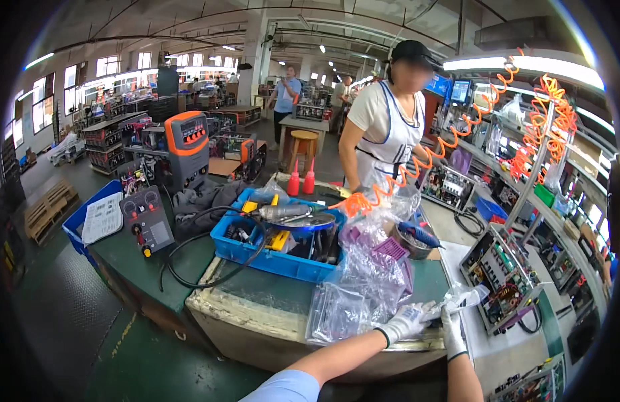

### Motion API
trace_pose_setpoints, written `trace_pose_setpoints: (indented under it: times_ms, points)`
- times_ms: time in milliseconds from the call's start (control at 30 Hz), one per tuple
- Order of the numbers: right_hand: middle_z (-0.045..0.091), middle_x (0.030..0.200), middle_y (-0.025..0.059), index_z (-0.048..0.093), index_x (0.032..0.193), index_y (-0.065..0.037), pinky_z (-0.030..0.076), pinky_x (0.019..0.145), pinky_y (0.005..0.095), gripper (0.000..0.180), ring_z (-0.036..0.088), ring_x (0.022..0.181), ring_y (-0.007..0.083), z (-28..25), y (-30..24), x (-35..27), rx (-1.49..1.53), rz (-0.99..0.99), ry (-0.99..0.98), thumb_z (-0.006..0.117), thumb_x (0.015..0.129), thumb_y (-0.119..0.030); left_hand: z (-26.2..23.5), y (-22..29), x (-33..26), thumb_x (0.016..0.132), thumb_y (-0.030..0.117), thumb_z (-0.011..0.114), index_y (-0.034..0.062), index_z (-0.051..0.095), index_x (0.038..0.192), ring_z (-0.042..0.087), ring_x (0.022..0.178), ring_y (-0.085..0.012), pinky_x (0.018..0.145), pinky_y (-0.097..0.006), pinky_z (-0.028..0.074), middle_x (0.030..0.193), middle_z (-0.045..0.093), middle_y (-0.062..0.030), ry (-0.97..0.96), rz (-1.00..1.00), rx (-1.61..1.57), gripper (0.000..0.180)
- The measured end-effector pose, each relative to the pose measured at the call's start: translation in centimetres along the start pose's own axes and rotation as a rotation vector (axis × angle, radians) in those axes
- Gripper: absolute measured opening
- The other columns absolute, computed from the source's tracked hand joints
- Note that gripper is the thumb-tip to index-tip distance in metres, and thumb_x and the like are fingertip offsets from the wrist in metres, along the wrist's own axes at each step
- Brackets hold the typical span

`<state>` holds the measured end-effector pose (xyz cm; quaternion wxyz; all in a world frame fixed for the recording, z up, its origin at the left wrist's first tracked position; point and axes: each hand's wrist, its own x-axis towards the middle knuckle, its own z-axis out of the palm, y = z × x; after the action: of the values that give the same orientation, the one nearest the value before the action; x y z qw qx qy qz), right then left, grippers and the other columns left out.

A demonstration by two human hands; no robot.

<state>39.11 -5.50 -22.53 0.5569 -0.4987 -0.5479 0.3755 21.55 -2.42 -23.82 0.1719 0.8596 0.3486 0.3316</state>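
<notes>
Both my hands wear white gloves and meet at the bench's front edge. My right hand [452,327] is closed on a crumpled clear plastic bag [469,295], which sticks out to the right past its fingers. Close beside it, my left hand [404,324] has its fingers bent towards the right hand. What those fingers grip is hidden; something small and dark shows under them. Left of my left hand lies a stack of flat clear plastic bags [337,312]. Behind it, a heap of clear wrap covers purple plastic parts [391,248].
A blue bin [280,265] of tools and parts stands left of the wrap. An open-frame machine [499,278] with circuit boards stands at right. Two red bottles [301,182] are behind the bin. A co-worker [389,127] stands across the bench near a coiled orange hose [446,143].
</notes>
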Motion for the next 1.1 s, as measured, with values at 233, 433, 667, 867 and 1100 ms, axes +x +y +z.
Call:
trace_pose_setpoints:
  times_ms: [233, 433, 667, 867, 1100]
  points:
    - [0.047, 0.136, 0.0115, 0.04, 0.139, 0.002, 0.035, 0.104, 0.0337, 0.066, 0.046, 0.122, 0.0213, 2.3, 2.3, -1.4, 0.077, -0.014, 0.136, 0.06, 0.092, -0.04, 0.1, -1.0, -0.7, 0.076, 0.021, 0.066, 0.0097, 0.046, 0.134, 0.058, 0.105, -0.0366, 0.09, -0.045, 0.046, 0.113, 0.061, -0.0216, -0.018, 0.032, -0.09, 0.061]
    - [0.05, 0.13, 0.0127, 0.04, 0.136, 0.004, 0.036, 0.103, 0.0347, 0.063, 0.047, 0.119, 0.0214, 0.7, 3.0, -1.3, 0.124, 0.0, 0.135, 0.06, 0.092, -0.037, -1.3, 0.8, 0.3, 0.079, 0.022, 0.065, 0.0078, 0.046, 0.133, 0.057, 0.108, -0.0374, 0.093, -0.045, 0.045, 0.117, 0.059, -0.0206, -0.139, -0.071, -0.17, 0.059]
    - [0.049, 0.131, 0.0136, 0.04, 0.135, 0.005, 0.035, 0.104, 0.0345, 0.066, 0.046, 0.12, 0.0216, 1.6, 2.0, -1.6, 0.142, 0.057, 0.186, 0.063, 0.09, -0.036, -0.5, 0.3, -0.2, 0.078, 0.022, 0.065, 0.008, 0.042, 0.136, 0.055, 0.109, -0.0383, 0.094, -0.045, 0.044, 0.118, 0.057, -0.0221, -0.078, -0.039, -0.166, 0.064]
    - [0.051, 0.128, 0.0127, 0.042, 0.134, 0.004, 0.038, 0.1, 0.0344, 0.061, 0.049, 0.116, 0.0206, 0.7, 4.6, -1.7, 0.143, 0.064, 0.209, 0.063, 0.091, -0.035, -0.2, 0.6, -0.5, 0.081, 0.033, 0.065, 0.0074, 0.039, 0.138, 0.054, 0.111, -0.0382, 0.096, -0.044, 0.043, 0.118, 0.056, -0.0225, -0.042, -0.029, -0.129, 0.068]
    - [0.053, 0.124, 0.011, 0.045, 0.13, 0.004, 0.04, 0.097, 0.0337, 0.058, 0.051, 0.111, 0.0189, 1.2, 3.0, -1.9, 0.139, 0.029, 0.178, 0.064, 0.09, -0.034, -0.1, -0.1, -0.1, 0.084, 0.031, 0.063, 0.0078, 0.038, 0.139, 0.053, 0.111, -0.0387, 0.096, -0.045, 0.043, 0.12, 0.055, -0.0231, -0.066, 0.004, -0.118, 0.064]
